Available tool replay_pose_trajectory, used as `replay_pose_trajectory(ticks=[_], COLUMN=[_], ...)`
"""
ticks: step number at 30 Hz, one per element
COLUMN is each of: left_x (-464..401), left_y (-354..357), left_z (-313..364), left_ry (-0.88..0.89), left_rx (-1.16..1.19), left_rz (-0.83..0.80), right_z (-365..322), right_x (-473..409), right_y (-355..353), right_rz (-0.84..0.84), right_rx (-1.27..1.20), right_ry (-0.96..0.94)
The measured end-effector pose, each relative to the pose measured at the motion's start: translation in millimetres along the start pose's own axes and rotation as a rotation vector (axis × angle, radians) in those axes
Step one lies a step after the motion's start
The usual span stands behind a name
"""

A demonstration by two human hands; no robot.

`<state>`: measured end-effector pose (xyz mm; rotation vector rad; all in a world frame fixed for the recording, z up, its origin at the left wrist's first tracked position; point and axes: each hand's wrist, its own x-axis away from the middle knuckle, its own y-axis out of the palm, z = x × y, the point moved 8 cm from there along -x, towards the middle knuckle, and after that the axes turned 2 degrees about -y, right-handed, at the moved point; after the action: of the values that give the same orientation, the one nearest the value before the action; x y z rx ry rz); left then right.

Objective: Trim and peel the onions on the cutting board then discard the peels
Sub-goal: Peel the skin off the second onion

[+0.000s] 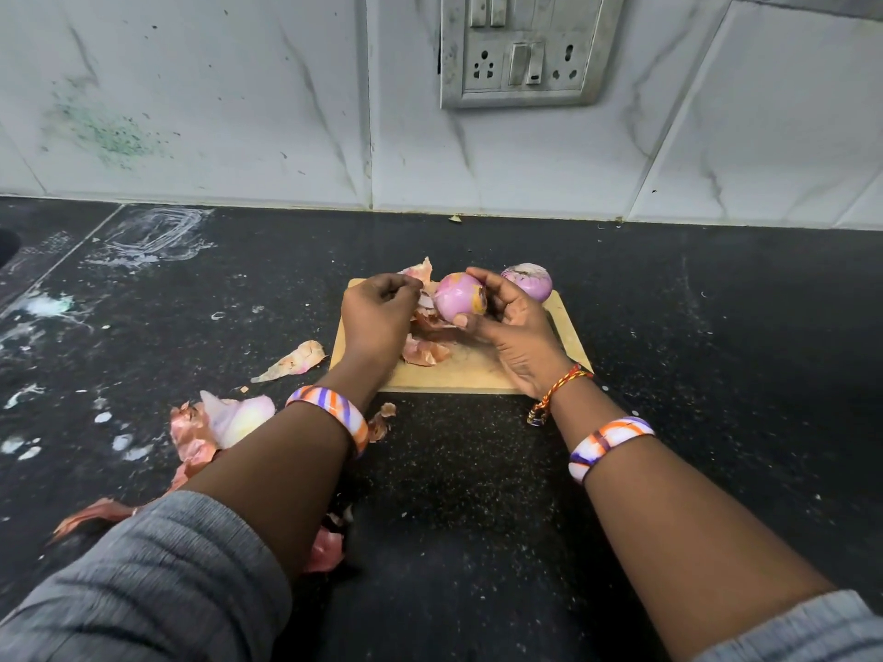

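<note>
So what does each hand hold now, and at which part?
The right hand holds the onion around its right side, thumb underneath. The left hand pinches a strip of peel at the onion's left side.

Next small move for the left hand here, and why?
Probably pull the pinched peel away from the onion and drop it. The left hand pinches skin at the onion's side while the right hand grips it above the cutting board; a brownish patch remains.
</note>
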<state>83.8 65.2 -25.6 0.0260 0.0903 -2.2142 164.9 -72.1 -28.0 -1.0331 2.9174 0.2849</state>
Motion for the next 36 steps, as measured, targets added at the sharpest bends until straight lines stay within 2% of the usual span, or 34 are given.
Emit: replay_pose_trajectory(ticks=[3, 8, 15, 20, 26, 32, 36], left_x=[1, 8, 6, 14, 18, 16, 14], left_y=[5, 20, 14, 16, 20, 16, 15], left_z=[-1, 1, 7, 21, 24, 24, 21], left_ry=[-0.036, 0.021, 0.111, 0.253, 0.334, 0.317, 0.247], left_rx=[0.124, -0.043, -0.164, -0.328, -0.474, -0.47, -0.346], left_rz=[-0.078, -0.255, -0.168, -0.174, -0.176, -0.157, -0.166], right_z=[1, 0, -2, -5, -4, -3, -3], right_x=[-1, 1, 2, 2, 0, 1, 1], right_y=[1, 3, 4, 6, 5, 3, 4], right_rz=[0.001, 0.004, 0.086, 0.119, 0.135, 0.127, 0.118], right_rx=[-0.003, 0.14, 0.435, 0.492, 0.53, 0.518, 0.5], right_ry=[0.001, -0.006, -0.098, -0.13, -0.126, -0.111, -0.113])
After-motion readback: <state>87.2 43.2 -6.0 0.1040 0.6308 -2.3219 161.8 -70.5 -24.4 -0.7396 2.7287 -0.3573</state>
